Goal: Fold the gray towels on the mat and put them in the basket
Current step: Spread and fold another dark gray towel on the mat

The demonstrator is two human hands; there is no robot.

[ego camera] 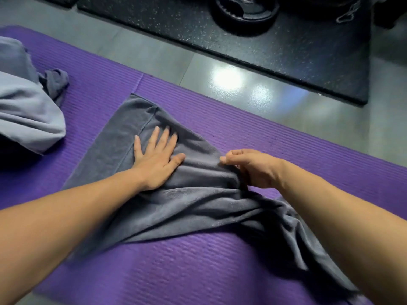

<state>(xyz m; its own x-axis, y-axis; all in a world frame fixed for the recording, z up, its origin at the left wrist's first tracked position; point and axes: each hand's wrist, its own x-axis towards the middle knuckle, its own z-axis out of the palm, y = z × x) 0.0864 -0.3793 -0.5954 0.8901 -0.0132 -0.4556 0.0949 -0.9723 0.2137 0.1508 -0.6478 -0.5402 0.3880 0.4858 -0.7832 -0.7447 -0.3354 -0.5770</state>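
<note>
L hand [157, 158] lies flat on the gray towel [176, 205], palm down, fingers spread wide and straight, thumb out to the side. It grips nothing, just presses the cloth onto the purple mat [242, 133]. Fingertips point away from the person, toward the towel's far corner, next to a stitched hem line.

R hand [253, 167] sits just right of it, close but not touching. Fingers curled in, thumb & forefinger pinched on a raised ridge of the same towel, so a bunch of cloth is gathered under the palm (how much fabric is actually inside the grip can't be told, the hand hides it). Wrist bent, knuckles up.

Towel itself: spread in the mid part of the mat, far-left corner flat and square, the rest rumpled. From the R hand's pinch, folds run toward the near right, passing under the R forearm and out to the mat's near edge.

Off to the left, on the same mat, a heap of other gray towels [26, 111], lighter one on top, a darker twisted bit poking out behind it. Well apart from the hands.

Beyond the mat: gray tiled floor [220, 69] w/ light glare, then a black speckled rubber mat [286, 51] carrying a black weight plate [244, 14].

No basket in view.
</note>
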